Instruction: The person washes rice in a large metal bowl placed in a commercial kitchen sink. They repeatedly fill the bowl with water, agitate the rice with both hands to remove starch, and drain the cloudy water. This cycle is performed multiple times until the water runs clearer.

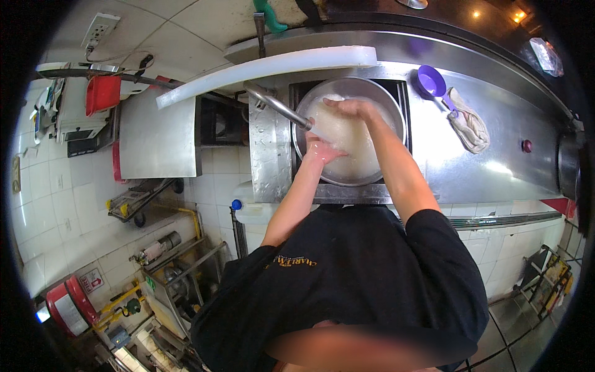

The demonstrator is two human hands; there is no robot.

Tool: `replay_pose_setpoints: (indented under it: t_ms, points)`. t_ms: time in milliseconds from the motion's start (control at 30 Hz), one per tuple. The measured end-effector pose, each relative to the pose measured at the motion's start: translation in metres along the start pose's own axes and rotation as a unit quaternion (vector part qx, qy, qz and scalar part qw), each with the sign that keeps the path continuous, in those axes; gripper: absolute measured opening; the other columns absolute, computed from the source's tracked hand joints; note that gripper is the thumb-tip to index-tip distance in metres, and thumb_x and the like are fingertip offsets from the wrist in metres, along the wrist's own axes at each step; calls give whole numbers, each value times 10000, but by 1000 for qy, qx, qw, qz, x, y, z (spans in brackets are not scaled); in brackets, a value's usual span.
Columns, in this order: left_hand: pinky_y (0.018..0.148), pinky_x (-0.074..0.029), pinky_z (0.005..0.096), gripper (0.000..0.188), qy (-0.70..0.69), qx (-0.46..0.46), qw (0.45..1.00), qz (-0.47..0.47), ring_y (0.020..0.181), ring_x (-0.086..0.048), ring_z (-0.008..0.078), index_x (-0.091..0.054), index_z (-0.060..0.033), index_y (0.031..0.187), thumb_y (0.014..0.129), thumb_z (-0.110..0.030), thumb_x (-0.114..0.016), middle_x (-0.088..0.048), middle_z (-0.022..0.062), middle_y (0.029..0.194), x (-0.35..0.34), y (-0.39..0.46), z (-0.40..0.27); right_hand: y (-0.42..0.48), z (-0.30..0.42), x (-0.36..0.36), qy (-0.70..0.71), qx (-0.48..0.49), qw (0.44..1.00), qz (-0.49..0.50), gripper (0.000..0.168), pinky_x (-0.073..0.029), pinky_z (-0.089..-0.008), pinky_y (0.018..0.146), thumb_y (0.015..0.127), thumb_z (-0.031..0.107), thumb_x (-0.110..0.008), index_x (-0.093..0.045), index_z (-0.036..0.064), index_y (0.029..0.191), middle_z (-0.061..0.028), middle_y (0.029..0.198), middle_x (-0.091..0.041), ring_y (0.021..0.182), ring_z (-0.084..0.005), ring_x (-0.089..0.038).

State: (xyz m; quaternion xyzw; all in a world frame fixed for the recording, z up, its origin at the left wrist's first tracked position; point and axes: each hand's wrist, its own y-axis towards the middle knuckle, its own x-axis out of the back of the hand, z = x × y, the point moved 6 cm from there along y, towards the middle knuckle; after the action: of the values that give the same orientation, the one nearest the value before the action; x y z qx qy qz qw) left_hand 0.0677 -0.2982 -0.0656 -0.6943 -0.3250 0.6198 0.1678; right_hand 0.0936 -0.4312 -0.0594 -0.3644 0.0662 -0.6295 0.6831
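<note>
A round metal pot [399,116] sits in the sink opening, filled with cloudy whitish water [358,158]. A pale mass, possibly rice, shows beneath the surface. The metal faucet spout [283,108] reaches over the pot's left side, and water runs from its end. My left hand [324,148] is wet and sits under this stream, thumb spread away from the fingers. Over the far part of the pot, my right hand [351,108] has its fingers stretched leftward. White bits lie by those fingertips; whether they cling to the skin is unclear.
Right of the pot, a purple measuring scoop [430,81] and a folded cloth [468,122] lie on the steel counter [506,153]. A small dark red object [526,146] is farther right. A long white bar [269,69] crosses above the faucet. A red container [102,95] hangs at left.
</note>
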Motion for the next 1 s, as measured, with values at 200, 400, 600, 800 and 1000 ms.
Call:
replay_pose_setpoints:
  t_ms: [200,400,600,800,1000]
  points:
    - [975,-345,515,779,-18,-43,998,-42,1157,-473,338,-444,-121,1275,805,-729,-316,-500,150,1250,34,46,3,-23,10,-61,-162,124,979,16,585,-318,-403,1042,926,430,-259,-220,166,1447,-254,1338,-425,1193,-380,-464]
    - [965,-363,523,772,11,-78,997,8,1112,-502,315,-463,-97,1239,794,-721,-372,-530,144,1190,8,30,12,-66,10,-80,-141,104,902,-394,422,-279,-604,993,900,345,-345,-567,122,1181,-124,1150,-576,1168,-364,-457]
    - [1002,-338,494,817,93,33,993,63,1140,-486,306,-421,-49,1266,804,-721,-370,-490,144,1250,-15,14,13,-57,-9,-43,-130,123,913,-366,269,-454,-496,802,850,318,-494,-636,91,818,-131,870,-642,874,-343,-599]
    - [958,-367,435,842,239,30,970,-22,1128,-482,288,-395,-22,1316,809,-694,-424,-457,177,1287,15,-2,-3,-54,-13,-2,-97,-2,945,-313,303,-507,-466,732,830,310,-548,-668,63,958,-237,791,-642,793,-394,-629]
    - [1037,-310,357,854,590,-236,739,-225,1249,-419,305,-380,115,1301,793,-536,-600,-428,264,1328,16,-12,-61,-83,-26,12,-85,-5,972,-220,455,-461,-438,873,773,120,-532,-511,9,1214,-306,1037,-585,987,-415,-578]
